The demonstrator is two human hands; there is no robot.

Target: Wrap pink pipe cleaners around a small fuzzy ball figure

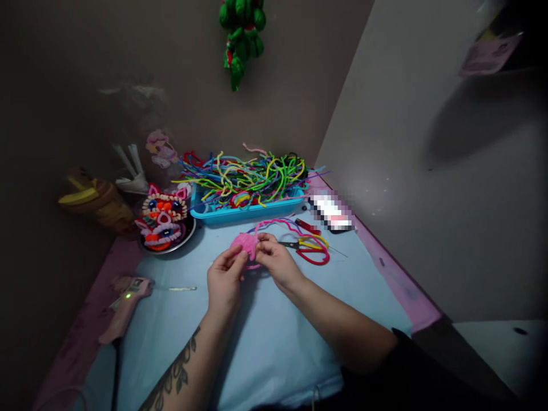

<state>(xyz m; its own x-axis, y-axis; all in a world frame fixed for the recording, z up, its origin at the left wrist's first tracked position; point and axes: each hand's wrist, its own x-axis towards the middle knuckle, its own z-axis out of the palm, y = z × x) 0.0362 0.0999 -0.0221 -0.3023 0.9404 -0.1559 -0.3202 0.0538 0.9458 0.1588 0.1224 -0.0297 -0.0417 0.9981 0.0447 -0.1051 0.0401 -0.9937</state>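
- Pink fuzzy piece (242, 242): one, held between both hands above the blue table cover (278, 348), in front of the basket.
- Left hand (225, 277): thumb and fingers pinched on its left edge.
- Right hand (278, 262): fingertips gathered narrowly at its right edge.
- Pink strand (280, 221): runs from the piece towards the scissors (314, 257); a pull might snag it on the handles and drag them along, or loosen the piece.
- Glue gun (122, 308): green light lit, left of the left forearm; probably powered, so a careless sideways sweep could mean a burn.
- Basket (246, 215): blue, heaped with mixed-colour fuzzy stems (257, 174), many overhanging the rim; one tugged out could bring others, being tangled.
- Bowl (188, 240): metal, at left; holds two fuzzy animal heads (165, 202), one above the other.
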